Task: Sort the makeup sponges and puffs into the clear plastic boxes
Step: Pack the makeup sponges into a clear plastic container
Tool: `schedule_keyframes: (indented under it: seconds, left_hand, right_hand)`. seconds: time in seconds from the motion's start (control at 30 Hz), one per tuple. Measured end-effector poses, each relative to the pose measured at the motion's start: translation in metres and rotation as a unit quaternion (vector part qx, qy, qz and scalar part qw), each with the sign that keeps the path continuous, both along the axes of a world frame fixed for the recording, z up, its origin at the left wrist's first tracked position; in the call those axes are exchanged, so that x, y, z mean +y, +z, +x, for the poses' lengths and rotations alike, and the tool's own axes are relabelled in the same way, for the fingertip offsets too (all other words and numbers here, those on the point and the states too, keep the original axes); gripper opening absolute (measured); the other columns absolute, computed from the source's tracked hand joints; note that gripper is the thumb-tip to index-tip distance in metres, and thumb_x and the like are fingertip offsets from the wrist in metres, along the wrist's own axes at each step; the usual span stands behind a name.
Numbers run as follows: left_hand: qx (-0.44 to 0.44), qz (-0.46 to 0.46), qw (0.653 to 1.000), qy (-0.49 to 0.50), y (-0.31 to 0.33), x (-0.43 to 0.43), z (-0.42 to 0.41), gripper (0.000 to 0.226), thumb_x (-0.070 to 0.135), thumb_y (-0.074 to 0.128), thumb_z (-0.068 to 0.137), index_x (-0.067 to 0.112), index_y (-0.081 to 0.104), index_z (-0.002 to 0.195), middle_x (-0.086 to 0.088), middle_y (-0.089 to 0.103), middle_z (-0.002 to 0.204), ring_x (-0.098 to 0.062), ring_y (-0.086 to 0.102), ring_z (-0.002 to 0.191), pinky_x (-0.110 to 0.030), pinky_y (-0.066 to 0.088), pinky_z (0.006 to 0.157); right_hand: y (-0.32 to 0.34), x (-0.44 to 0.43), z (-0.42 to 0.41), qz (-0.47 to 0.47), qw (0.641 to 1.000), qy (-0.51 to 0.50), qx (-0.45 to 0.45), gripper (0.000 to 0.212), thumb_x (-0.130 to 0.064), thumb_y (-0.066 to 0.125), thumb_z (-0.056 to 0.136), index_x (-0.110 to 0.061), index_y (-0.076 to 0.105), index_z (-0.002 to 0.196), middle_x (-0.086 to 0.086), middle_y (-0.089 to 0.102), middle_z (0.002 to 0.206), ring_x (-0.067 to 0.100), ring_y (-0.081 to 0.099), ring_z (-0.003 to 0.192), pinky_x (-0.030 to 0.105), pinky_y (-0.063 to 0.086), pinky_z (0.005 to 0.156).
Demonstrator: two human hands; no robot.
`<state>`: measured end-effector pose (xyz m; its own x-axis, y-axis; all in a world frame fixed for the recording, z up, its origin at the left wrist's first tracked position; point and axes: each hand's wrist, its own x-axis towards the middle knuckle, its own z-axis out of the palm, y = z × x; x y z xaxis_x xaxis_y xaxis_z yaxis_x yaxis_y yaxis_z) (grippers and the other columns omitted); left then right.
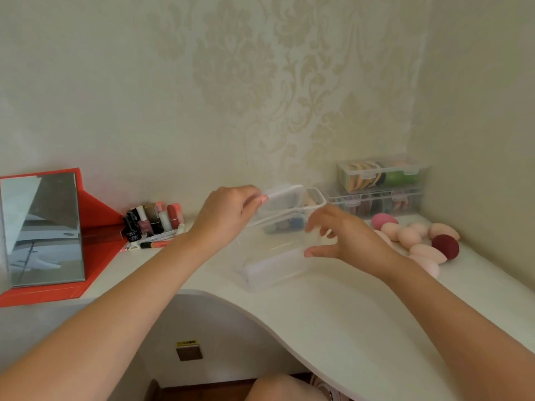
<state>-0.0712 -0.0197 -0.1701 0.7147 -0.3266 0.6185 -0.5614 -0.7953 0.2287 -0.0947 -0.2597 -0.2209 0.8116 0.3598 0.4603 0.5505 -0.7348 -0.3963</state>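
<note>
A bare knee (278, 386) fills the bottom centre of the frame, under the curved edge of the white table (333, 314). A socket (189, 351) sits on the wall below the table, left of the knee. Both bare forearms reach up from the lower corners toward the middle.

At the left edge a mirror (43, 230) stands on a red stand (98, 215). Just right of it is a cluster of bottles (153, 219) and lipsticks against the wall, with a few pencils lying in front.

In the right corner two stacked boxes (379, 173) stand closed and are filled with puffs. Below them, loose sponges (409, 237) lie on the table: mostly pale peach, one pink at the back, and a dark red sponge (445, 246) near the right edge. The right forearm partly hides the nearest ones.

In the middle an open box (289, 219) holds a few puffs, blue and pink. A front box (272, 267) lies just below it in the frame; it is clear, blurred, and appears empty.

The left hand (228, 212) is raised above the open box, its fingers pinching the edge of a clear lid (285, 196). The right hand (344, 235) hovers at the right end of the boxes, palm toward them, fingers spread and loosely bent, holding nothing. Its thumb points at the front box.
</note>
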Motion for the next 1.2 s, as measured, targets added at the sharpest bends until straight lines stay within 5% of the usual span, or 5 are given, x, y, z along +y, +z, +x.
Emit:
schedule_keyframes:
  seconds: [0.3, 0.67, 0.87, 1.07, 1.2]
  left_hand:
    - [0.095, -0.262, 0.960, -0.003, 0.018, -0.021, 0.062, 0.011, 0.022, 0.075, 0.077, 0.014, 0.068, 0.081, -0.005, 0.070, 0.074, -0.018, 0.067, 0.068, -0.028, 0.052, 0.072]
    - [0.133, -0.293, 0.937, 0.133, -0.055, -0.022, 0.092, 0.036, 0.003, 0.054, 0.087, 0.008, 0.052, 0.123, -0.010, 0.059, 0.117, -0.020, 0.057, 0.091, -0.025, 0.041, 0.080]
    - [0.145, -0.200, 0.961, 0.127, -0.044, -0.013, 0.076, 0.031, 0.004, 0.044, 0.092, 0.013, 0.065, 0.114, -0.007, 0.056, 0.131, -0.021, 0.051, 0.119, -0.011, 0.029, 0.081]
    - [0.119, -0.212, 0.970, 0.021, -0.052, -0.005, 0.010, 0.024, 0.012, 0.053, 0.093, 0.024, 0.065, 0.110, 0.009, 0.046, 0.130, -0.002, 0.037, 0.124, 0.006, 0.018, 0.088]
    - [0.200, -0.247, 0.947, -0.048, -0.074, -0.003, -0.023, 0.038, 0.002, 0.049, 0.092, 0.034, 0.065, 0.104, 0.019, 0.040, 0.138, 0.006, 0.022, 0.135, 0.005, 0.013, 0.092]
  right_hand:
    - [0.010, -0.015, -0.002, -0.018, 0.974, 0.043, 0.220, 0.021, -0.041, 0.085, 0.060, -0.036, 0.065, 0.057, -0.002, 0.069, 0.090, 0.018, 0.062, 0.080, 0.037, 0.050, 0.079]
    - [0.021, -0.018, -0.015, -0.089, 0.940, 0.079, 0.318, 0.033, -0.051, 0.079, 0.062, -0.021, 0.068, 0.072, 0.015, 0.062, 0.091, 0.032, 0.057, 0.091, 0.036, 0.039, 0.076]
    - [0.021, -0.016, -0.015, -0.093, 0.942, 0.074, 0.315, 0.027, -0.050, 0.080, 0.063, -0.027, 0.068, 0.071, 0.011, 0.065, 0.091, 0.029, 0.058, 0.092, 0.041, 0.046, 0.080]
    - [0.031, -0.018, -0.019, -0.074, 0.931, 0.076, 0.349, 0.033, -0.044, 0.077, 0.070, -0.043, 0.068, 0.102, -0.029, 0.061, 0.069, -0.001, 0.053, 0.067, 0.016, 0.038, 0.069]
    - [0.039, -0.020, -0.022, 0.047, 0.936, 0.082, 0.338, 0.033, -0.046, 0.061, 0.081, -0.033, 0.068, 0.110, -0.034, 0.066, 0.088, 0.009, 0.049, 0.051, 0.017, 0.043, 0.062]
